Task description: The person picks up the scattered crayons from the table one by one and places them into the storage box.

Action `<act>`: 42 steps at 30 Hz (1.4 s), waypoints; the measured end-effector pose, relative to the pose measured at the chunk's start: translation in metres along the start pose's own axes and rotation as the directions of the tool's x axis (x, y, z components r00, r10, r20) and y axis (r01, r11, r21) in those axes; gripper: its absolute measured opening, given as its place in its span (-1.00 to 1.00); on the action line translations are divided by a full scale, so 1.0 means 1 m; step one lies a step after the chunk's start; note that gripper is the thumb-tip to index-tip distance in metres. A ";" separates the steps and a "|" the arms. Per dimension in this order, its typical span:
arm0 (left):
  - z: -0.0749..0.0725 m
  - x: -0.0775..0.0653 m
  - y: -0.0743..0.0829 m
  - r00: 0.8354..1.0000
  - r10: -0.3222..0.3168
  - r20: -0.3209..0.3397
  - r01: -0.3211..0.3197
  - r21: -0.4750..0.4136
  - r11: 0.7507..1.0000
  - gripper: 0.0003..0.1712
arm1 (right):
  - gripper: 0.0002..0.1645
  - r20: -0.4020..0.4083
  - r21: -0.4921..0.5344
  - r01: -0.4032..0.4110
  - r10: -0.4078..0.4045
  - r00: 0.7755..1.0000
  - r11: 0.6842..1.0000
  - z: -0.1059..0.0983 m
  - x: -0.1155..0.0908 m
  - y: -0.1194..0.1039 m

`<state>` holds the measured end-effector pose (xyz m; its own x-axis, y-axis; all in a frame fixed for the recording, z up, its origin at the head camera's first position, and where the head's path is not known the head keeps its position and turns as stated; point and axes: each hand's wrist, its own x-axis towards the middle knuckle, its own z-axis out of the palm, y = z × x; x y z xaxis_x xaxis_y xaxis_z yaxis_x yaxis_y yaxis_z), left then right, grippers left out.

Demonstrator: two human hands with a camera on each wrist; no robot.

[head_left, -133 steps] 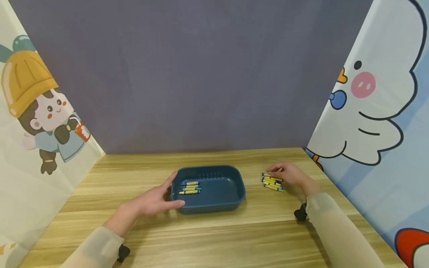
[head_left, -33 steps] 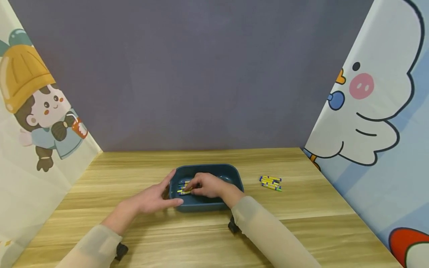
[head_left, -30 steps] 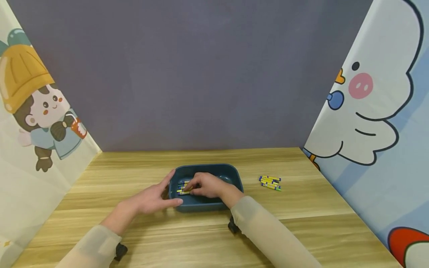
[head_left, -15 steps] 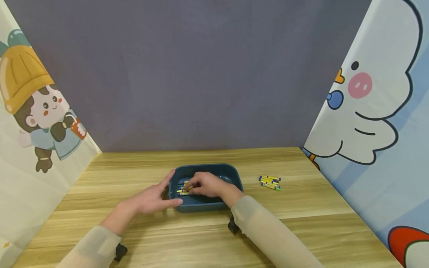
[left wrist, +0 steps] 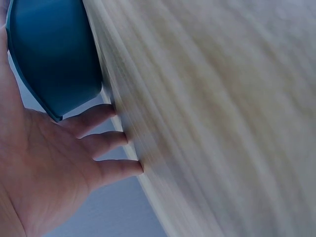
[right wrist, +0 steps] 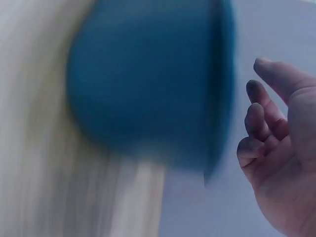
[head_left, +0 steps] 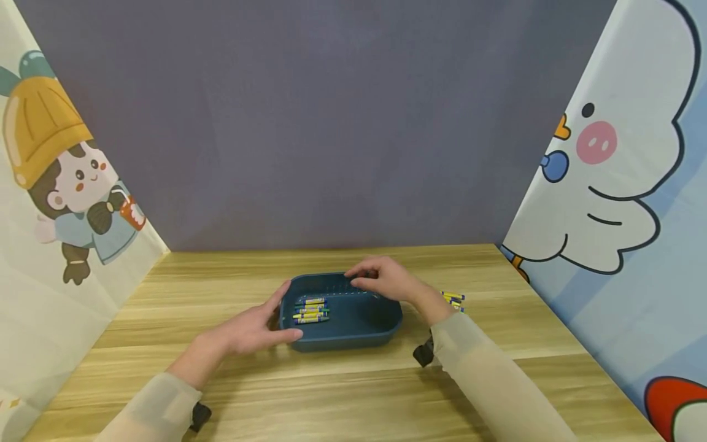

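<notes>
A dark blue plastic bin [head_left: 345, 345] sits on the table in the head view. Inside at its left lies a row of several yellow-wrapped crayons [head_left: 311, 312] with blue ends. My left hand [head_left: 251, 331] spans the bin's left end, thumb at the front rim. In the left wrist view, the left hand's other fingers [left wrist: 118, 170] extend straight to the tabletop. Above the bin's right back part hovers my right hand [head_left: 389, 281], holding nothing, fingers loosely bent. More crayons [head_left: 455, 299] lie right of the bin, partly hidden by the right forearm.
The light wood table [head_left: 309, 399] meets a grey back panel [head_left: 331, 123]. Cartoon-printed panels flank it, a child figure [head_left: 83, 190] at left and a white bird [head_left: 624, 215] at right.
The right hand went from the table crayons into the bin, let go of a crayon at the row's front, then lifted away to the right. The left hand stays put.
</notes>
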<state>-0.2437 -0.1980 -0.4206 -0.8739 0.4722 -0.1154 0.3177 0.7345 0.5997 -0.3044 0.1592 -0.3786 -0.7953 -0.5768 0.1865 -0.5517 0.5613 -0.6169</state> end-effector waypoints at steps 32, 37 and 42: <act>0.003 0.000 -0.001 1.000 -0.021 0.002 0.020 0.033 0.999 0.40 | -0.57 -0.032 -0.095 -0.360 0.358 0.933 0.928 -0.095 -0.148 0.159; 0.003 0.000 0.000 1.000 -0.015 0.001 0.015 0.026 1.000 0.40 | -0.56 -0.033 -0.106 -0.349 0.347 0.937 0.931 -0.092 -0.146 0.162; 0.001 -0.001 0.001 1.000 -0.008 -0.004 0.009 0.034 0.999 0.40 | -0.59 -0.039 -0.127 -0.348 0.346 0.937 0.929 -0.090 -0.143 0.162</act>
<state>-0.2421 -0.1971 -0.4209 -0.8781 0.4640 -0.1172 0.3226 0.7547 0.5713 -0.3022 0.3861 -0.4364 -0.9462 -0.3235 -0.0089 -0.2674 0.7973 -0.5411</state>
